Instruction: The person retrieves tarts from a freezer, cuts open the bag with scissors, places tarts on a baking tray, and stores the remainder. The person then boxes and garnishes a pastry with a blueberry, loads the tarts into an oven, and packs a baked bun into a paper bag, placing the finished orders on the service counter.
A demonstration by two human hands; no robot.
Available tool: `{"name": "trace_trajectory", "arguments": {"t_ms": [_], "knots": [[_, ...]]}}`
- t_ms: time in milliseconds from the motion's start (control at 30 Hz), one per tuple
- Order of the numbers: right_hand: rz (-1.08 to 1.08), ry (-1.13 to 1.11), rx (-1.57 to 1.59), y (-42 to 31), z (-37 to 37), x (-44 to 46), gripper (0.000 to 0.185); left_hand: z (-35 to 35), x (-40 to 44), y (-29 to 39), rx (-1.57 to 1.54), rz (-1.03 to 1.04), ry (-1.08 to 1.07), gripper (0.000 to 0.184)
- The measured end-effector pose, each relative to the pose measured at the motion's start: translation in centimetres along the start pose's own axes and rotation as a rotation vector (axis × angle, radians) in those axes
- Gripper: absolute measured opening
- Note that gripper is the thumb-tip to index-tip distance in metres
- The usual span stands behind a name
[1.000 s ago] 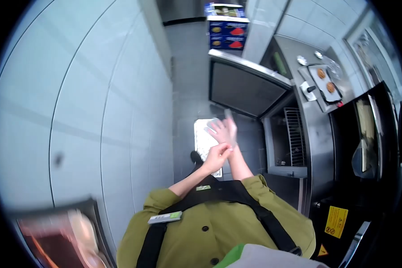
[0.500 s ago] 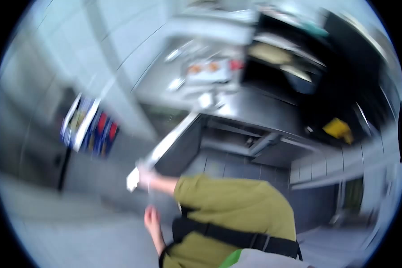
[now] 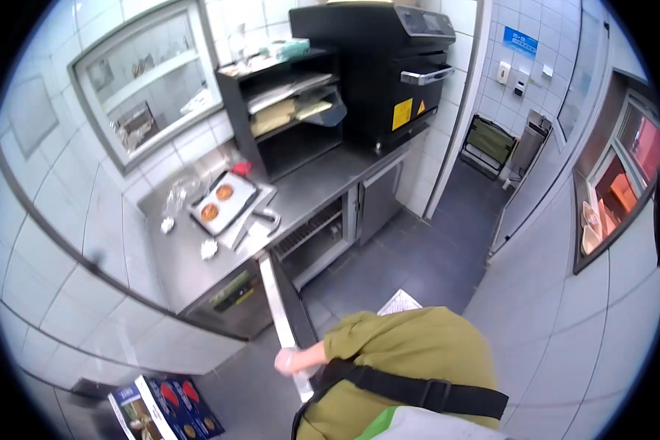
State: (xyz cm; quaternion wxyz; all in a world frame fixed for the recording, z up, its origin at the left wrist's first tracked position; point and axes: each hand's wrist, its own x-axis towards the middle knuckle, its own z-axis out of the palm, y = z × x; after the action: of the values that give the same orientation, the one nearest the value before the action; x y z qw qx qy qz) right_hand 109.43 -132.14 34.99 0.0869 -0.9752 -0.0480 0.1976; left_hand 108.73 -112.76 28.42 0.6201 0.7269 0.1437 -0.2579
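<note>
Evidently, right hand (image 3: 290,361) clamps grip on open cabinet door (image 3: 277,308), long top edge slanting from counter (image 3: 315,183) toward torso (image 3: 418,352).

Reaching low from the shoulder (image 3: 447,334), the right arm (image 3: 389,334) ends in a short stretch of bare forearm (image 3: 313,357), a nearly straight wrist (image 3: 301,359) and the right hand (image 3: 288,361), its grip too blurred to read.

We curl our right hand (image 3: 289,361) over the edge of the open cabinet door (image 3: 276,302), just below a steel counter (image 3: 301,192). On that counter we see a tray (image 3: 231,207) bearing two round brown cookies (image 3: 225,192), near a black shelf (image 3: 236,111) and a large black oven (image 3: 370,81). At the lower left we see a blue box (image 3: 174,405).
</note>
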Motion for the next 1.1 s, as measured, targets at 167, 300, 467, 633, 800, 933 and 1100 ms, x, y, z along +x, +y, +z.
{"name": "trace_trajectory", "arguments": {"t_ms": [167, 300, 467, 633, 800, 933, 1100], "knots": [[0.128, -0.031, -0.325, -0.3, 1.3, -0.4, 0.009, -12.2, 1.7, -6.1, -0.079, -0.068, 0.022, 0.020], [0.251, -0.161, -0.243, 5.5, 4.0, -0.2, 0.008, -18.6, 2.8, -8.5, -0.466, -0.272, 0.375, 0.014], [0.280, -0.450, -0.413, 11.7, 7.3, -2.4, 0.018, -22.9, 0.6, 0.0, -0.387, -0.177, 0.361, 0.018], [-0.581, -0.528, -0.008, 13.2, 23.8, 5.1, 0.025, -30.4, -4.7, 24.7, -0.259, 0.493, -0.153, 0.014], [-0.677, -0.292, -0.344, 1.5, 29.4, 38.6, 0.025, -38.8, -10.0, 39.4, -0.252, 1.668, -0.128, 0.012], [-0.649, -0.018, -0.092, -35.0, -2.0, 54.0, 0.029, -45.8, -12.1, 44.6, -0.095, 2.130, 0.265, 0.012], [-0.812, 0.243, 0.391, -67.6, -18.7, 65.7, 0.035, -51.9, -13.0, 47.4, -0.646, 2.527, 0.965, 0.002]]}}
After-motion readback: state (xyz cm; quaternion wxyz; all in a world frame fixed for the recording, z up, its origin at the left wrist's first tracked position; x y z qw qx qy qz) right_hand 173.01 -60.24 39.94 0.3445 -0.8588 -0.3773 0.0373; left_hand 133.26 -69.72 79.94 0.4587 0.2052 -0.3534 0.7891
